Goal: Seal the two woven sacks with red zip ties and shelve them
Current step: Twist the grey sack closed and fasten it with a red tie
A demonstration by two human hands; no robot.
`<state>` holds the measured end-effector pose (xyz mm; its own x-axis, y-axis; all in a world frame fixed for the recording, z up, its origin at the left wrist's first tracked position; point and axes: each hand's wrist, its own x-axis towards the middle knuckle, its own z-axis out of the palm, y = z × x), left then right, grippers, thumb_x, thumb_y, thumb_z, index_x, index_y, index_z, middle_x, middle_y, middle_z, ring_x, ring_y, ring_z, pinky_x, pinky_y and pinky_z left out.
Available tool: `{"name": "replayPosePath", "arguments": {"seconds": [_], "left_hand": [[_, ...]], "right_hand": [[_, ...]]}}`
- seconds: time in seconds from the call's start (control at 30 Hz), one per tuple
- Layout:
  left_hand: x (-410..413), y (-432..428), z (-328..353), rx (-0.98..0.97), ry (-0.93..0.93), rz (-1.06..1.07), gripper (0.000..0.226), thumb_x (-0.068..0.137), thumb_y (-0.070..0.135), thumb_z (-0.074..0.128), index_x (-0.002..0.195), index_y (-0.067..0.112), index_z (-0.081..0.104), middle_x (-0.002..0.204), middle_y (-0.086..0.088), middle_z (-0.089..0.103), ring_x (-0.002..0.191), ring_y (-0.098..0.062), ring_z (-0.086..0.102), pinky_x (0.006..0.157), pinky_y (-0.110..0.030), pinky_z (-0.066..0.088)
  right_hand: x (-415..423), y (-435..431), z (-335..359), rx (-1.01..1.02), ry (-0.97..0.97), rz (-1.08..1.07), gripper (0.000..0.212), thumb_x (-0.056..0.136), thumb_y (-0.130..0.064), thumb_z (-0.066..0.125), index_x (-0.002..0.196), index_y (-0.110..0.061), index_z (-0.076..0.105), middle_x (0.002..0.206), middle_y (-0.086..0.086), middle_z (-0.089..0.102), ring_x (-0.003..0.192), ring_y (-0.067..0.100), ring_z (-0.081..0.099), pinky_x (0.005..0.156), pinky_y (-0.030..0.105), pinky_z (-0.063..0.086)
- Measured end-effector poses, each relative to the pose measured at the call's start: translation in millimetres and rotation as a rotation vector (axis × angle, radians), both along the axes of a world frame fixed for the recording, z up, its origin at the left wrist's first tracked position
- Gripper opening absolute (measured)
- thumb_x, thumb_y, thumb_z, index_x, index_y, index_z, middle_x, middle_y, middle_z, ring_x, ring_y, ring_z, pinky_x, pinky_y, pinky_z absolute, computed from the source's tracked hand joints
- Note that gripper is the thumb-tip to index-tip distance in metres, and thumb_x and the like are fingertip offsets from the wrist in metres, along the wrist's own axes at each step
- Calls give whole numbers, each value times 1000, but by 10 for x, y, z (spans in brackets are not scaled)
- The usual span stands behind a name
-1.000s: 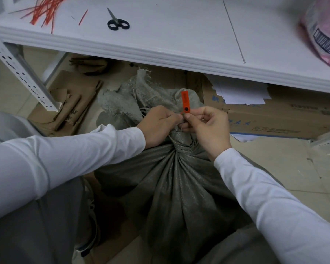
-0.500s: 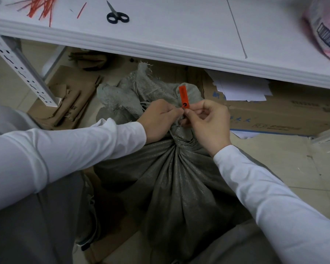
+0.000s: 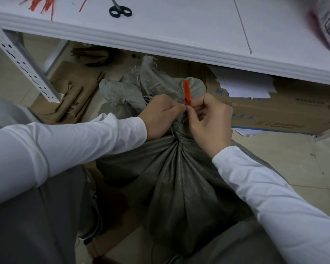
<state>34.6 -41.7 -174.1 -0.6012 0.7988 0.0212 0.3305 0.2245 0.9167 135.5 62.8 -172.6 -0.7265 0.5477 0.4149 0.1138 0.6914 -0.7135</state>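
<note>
both hands pinch the red zip tie at the neck of the sack on the floor.

on my feed the grey sack stands between the person's knees, just in front of the white shelf, its neck bunched tight and its frayed mouth flopping away toward the shelf. the left hand has its fingers curled, the tips pinching the zip tie where it meets the neck. the right hand pinches it from the other side, thumb and forefinger pressed together just below the flat red tag, which stands upright above the knuckles. i cannot tell whether the tie runs all the way round the neck. on the shelf top lie black scissors and, to their left, a scatter of spare ties. a cardboard box sits under the shelf, right of the sack.
</note>
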Motion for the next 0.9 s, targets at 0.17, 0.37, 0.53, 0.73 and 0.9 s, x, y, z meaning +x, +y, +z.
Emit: {"name": "replayPosePath", "arguments": {"seconds": [0.17, 0.37, 0.53, 0.73, 0.9], "left_hand": [[6, -17, -5, 31, 45, -23, 53, 97, 10, 48, 46, 19, 37, 46, 7, 33, 42, -4, 29, 49, -22, 27], [3, 13, 2, 56, 81, -43, 48, 95, 15, 48, 48, 18, 38, 49, 3, 33, 45, -6, 28, 50, -25, 27], [4, -1, -20, 78, 103, -55, 42, 90, 22, 46, 49, 18, 38, 49, 3, 35, 45, -6, 30, 50, -23, 28], [14, -24, -41, 116, 132, -83, 46, 92, 16, 46, 48, 26, 38, 48, 7, 34, 42, -3, 32, 49, -16, 27], [-9, -48, -61, 82, 142, -80, 42, 90, 25, 44, 49, 19, 38, 49, 0, 35, 46, -11, 31, 50, -29, 29]], "right_hand": [[-8, 19, -10, 8, -9, 18, 6, 81, -9, 67, 76, -10, 65, 66, -6, 63, 56, 7, 57, 57, 27, 51], [-18, 69, -15, -79, -5, 44, 7, 82, -8, 67, 77, -12, 64, 70, -1, 66, 62, 14, 64, 60, 36, 56], [13, 78, -23, -78, -11, 82, 5, 83, -8, 66, 79, -11, 64, 72, 0, 67, 64, 15, 66, 62, 37, 57], [15, 58, 5, 57, -22, 108, 3, 81, -6, 66, 78, -8, 65, 69, -5, 64, 57, 6, 57, 58, 28, 53], [24, 69, 0, 42, 0, 125, 3, 81, -5, 66, 78, -6, 64, 69, -4, 65, 59, 7, 60, 58, 27, 53]]}}
